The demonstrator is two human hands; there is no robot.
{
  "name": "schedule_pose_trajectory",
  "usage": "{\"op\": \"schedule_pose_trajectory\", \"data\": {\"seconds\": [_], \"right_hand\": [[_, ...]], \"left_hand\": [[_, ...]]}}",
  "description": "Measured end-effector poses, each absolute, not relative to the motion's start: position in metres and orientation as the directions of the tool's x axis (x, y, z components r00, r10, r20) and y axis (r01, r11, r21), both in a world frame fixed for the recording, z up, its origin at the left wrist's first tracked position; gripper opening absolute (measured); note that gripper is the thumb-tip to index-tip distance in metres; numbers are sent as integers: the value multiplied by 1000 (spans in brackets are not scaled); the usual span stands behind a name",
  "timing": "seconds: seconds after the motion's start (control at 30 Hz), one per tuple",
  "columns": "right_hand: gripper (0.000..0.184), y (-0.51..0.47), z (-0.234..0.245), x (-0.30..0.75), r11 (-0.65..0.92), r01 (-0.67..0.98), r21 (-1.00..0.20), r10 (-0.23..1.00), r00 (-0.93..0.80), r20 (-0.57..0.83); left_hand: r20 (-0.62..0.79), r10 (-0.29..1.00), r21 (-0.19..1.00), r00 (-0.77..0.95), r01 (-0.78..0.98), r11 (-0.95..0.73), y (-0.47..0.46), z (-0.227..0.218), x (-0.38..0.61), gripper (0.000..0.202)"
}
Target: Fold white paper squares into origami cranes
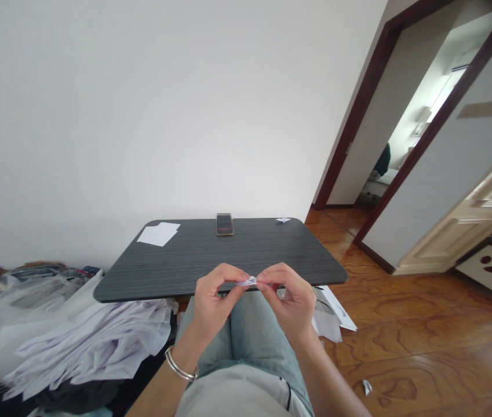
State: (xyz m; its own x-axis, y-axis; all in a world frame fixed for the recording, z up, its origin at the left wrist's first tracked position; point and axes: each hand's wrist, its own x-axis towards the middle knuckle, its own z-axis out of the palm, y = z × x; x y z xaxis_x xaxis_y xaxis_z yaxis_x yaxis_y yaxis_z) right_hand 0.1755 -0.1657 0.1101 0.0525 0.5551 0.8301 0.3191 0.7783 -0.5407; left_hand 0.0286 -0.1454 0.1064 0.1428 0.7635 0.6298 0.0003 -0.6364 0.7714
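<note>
Between my two hands, just over the table's front edge, is a small folded piece of white paper (249,281). My left hand (217,295) pinches its left end between thumb and forefinger. On the other side, my right hand (287,295) pinches the right end the same way. Much of the paper is hidden by the fingertips. A small white folded paper figure (283,219) stands at the table's far right corner. White paper sheets (157,234) lie at the far left.
The dark table (185,269) stands against a white wall. A phone (224,224) rests at its back edge. Heaped clothes (93,341) are at the left. White papers (335,310) sit right of my legs, and a paper scrap (367,387) lies on the wooden floor.
</note>
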Motion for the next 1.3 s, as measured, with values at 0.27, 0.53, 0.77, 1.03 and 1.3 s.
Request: {"op": "schedule_pose_trajectory", "data": {"seconds": [0.27, 0.53, 0.77, 1.03, 1.3], "right_hand": [[18, -163, 110, 176, 835, 467, -292, 333, -7, 943], [19, -162, 110, 182, 838, 459, -295, 380, -102, 919], [11, -161, 112, 177, 789, 230, -570, 586, 1, 811], [10, -164, 113, 178, 758, 235, -608, 625, 6, 781], [13, -166, 110, 172, 759, 193, -622, 622, 67, 780]], "left_hand": [[750, 643, 646, 155, 33, -762, -140, 100, 26, 11], [726, 667, 675, 166, 13, -738, -140, 99, 27, 14], [680, 716, 733, 161, -100, -673, -141, 100, 30, 13], [674, 721, 738, 160, -103, -667, -141, 99, 29, 12], [645, 749, 764, 152, -152, -627, -141, 100, 30, 9]]}}
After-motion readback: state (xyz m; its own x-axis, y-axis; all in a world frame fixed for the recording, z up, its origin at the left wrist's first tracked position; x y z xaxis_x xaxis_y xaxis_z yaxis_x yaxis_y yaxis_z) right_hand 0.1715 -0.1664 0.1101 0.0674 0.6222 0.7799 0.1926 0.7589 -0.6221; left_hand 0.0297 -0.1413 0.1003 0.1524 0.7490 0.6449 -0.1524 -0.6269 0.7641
